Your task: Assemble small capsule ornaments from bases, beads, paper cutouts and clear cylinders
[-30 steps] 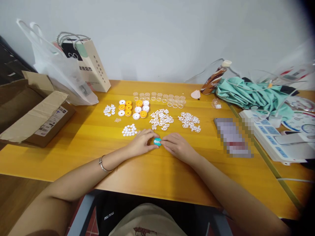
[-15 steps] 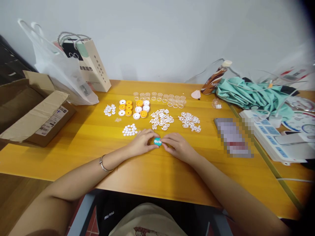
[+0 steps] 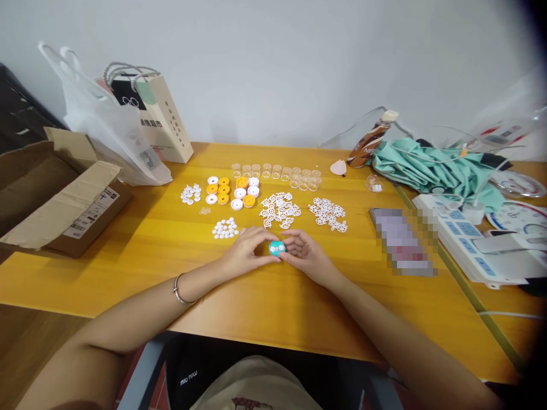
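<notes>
Head view: small white pieces [image 3: 226,229] near left hand [image 3: 247,249]

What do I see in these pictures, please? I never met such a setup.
No machine: these are a person's bare left hand and right hand, seen by one camera worn on the head, looking forward and down. The left hand holds a small round teal piece with white circles; the right thumb is at its edge. On the wooden table lie yellow and white pieces with centre holes, two piles of white openwork pieces, and small clear cups. A cardboard box is at left, a smartphone at right.
</notes>
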Tool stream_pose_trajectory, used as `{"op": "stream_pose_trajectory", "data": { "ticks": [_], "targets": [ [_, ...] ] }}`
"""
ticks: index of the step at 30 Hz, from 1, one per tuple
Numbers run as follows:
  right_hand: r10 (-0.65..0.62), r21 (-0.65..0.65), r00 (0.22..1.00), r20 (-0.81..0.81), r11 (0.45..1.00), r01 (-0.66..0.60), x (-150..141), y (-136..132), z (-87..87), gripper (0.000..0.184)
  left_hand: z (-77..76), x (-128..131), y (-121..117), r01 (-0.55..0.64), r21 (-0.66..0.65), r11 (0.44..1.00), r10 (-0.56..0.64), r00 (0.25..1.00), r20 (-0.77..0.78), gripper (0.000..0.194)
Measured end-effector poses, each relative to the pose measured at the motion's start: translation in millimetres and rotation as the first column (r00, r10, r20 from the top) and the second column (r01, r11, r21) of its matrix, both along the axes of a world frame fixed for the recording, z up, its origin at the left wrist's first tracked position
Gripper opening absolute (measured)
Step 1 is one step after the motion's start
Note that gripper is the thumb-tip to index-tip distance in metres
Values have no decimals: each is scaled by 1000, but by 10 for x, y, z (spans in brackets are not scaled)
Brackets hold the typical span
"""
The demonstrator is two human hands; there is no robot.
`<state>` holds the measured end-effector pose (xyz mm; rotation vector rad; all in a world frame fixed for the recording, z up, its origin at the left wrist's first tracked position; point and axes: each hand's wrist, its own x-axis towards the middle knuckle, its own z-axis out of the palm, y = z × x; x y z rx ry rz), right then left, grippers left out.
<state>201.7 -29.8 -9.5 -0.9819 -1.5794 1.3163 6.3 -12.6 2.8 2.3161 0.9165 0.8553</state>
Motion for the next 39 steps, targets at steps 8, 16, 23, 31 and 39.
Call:
{"op": "stream_pose_trajectory", "data": {
  "ticks": [8, 16, 23, 31, 39],
  "targets": [
    [85, -202, 957, -276, 969, -145, -91, -100, 81, 39, 61, -6, -58, -71, 118, 990, 66, 996, 53, 35],
    [-55, -182, 968, -246, 983, 10, -99, -94, 46, 32, 63, -41, -54, -69, 215, 974, 53, 996, 77, 39],
    [-116, -176, 963, -245, 982, 74, -112, -92, -7, 31, 87, -38, -51, -36, 99, 994, 26, 994, 103, 18],
    [-111, -176, 979, -169, 981, 81, -144, -140, -81, 27, 160, -47, -71, -35, 15, 999, 36, 998, -44, 14],
    [-134, -231, 967, -216, 969, 82, -170, -135, -33, 27, 162, -7, -165, -110, 302, 947, 177, 963, -202, 16]
  ]
}}
